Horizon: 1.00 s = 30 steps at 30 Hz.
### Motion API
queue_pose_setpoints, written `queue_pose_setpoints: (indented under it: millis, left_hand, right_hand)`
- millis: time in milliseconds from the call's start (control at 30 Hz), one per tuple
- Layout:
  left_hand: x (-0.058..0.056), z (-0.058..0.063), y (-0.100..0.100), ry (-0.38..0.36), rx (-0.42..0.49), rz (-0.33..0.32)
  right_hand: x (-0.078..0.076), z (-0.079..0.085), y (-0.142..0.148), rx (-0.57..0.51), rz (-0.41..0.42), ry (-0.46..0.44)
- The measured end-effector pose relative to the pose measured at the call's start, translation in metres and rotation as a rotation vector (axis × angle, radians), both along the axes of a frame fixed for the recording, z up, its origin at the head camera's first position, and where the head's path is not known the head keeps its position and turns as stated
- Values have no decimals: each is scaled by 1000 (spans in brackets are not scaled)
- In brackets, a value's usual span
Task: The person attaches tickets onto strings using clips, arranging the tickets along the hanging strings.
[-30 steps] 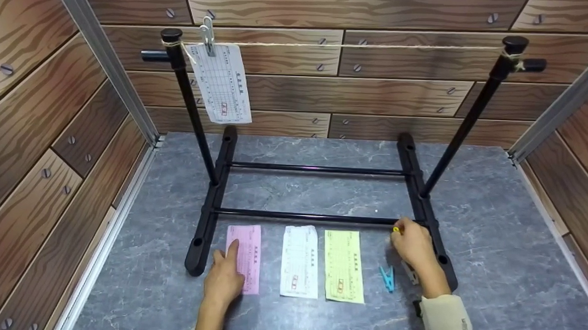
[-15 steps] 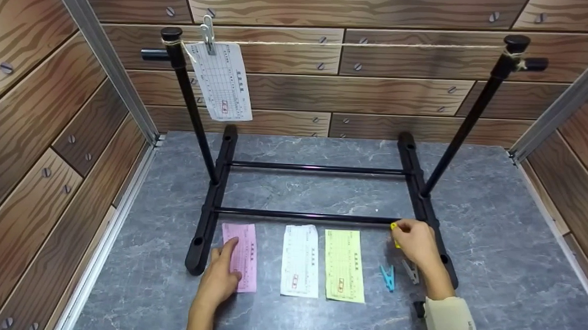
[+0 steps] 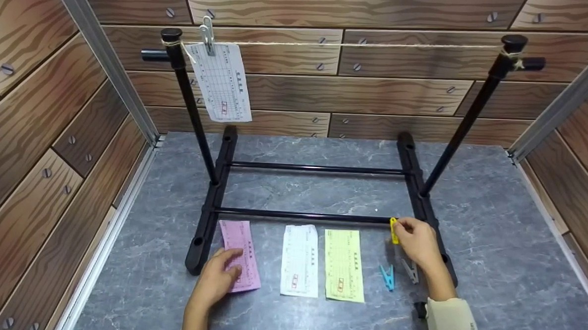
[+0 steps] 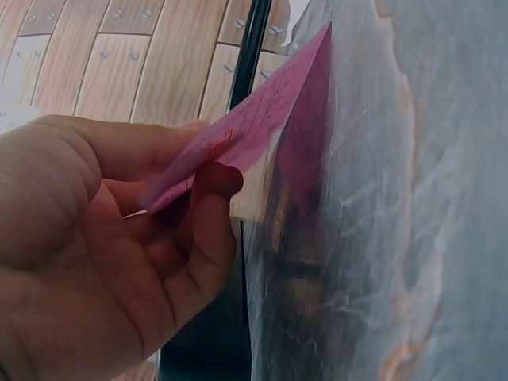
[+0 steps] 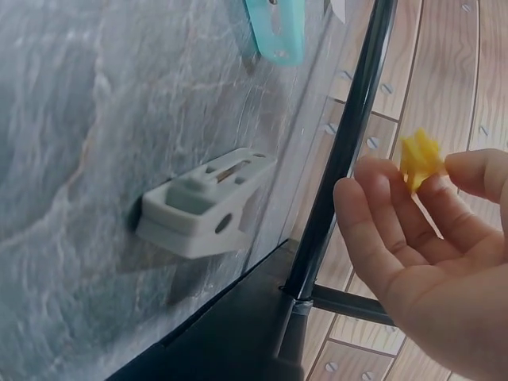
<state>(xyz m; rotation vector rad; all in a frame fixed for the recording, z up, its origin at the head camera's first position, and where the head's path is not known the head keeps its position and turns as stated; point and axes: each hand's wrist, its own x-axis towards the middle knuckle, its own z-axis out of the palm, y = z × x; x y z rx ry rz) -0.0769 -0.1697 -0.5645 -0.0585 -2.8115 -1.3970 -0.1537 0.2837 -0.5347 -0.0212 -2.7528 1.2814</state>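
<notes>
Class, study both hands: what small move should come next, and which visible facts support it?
Probably the left hand should lift the pink slip toward the string: it pinches that slip, the right hand holds a yellow clip, and a white slip hangs clipped there.

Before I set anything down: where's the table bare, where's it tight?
Bare: table between rear crossbar and front crossbar; outside rack's left foot and rack's right foot; near side of white slip.

Crowded: yellow slip, blue clip, grey clip, right hand holding yellow clip; also left hand pinching pink slip.
</notes>
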Motion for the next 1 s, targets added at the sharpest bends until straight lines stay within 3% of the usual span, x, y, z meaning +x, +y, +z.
queue_pose_setpoints:
  millis: [300,733,1000]
  left_hand:
    - [-3,1,-2,77,59,32]
    - [-11,4,1,327,120,98]
    - [-15,12,4,368,176,94]
  right_hand:
    - [3,2,0,-58,-5,10]
    - [3,3,1,-66,-22,-6]
    - [2,2,4,-72,-20,8]
